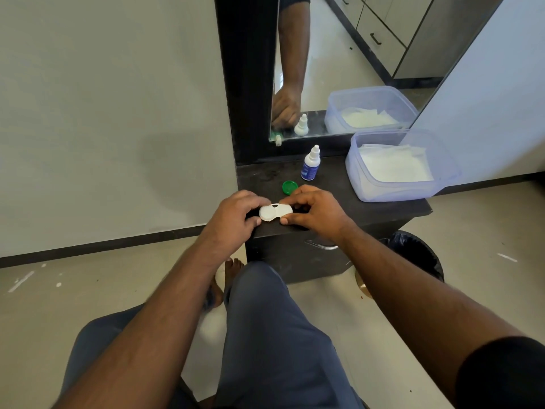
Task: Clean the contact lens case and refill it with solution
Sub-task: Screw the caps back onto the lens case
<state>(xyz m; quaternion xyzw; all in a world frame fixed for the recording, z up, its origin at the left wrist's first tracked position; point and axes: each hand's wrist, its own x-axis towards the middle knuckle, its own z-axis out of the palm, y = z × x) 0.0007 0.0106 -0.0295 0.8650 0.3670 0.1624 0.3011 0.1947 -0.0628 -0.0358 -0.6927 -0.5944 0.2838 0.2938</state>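
White contact lens case (pixel 275 213) between hands; left hand (pixel 233 221) fingers pinch left end, right hand (pixel 314 211) fingers pinch right end.

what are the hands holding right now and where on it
Both hold the white contact lens case: the left hand pinches its left end, the right hand its right end.

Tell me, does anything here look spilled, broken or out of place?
Nothing spilled or broken. Both hands hold the white plastic lens case over the dark table. One green round cap lies loose behind it.
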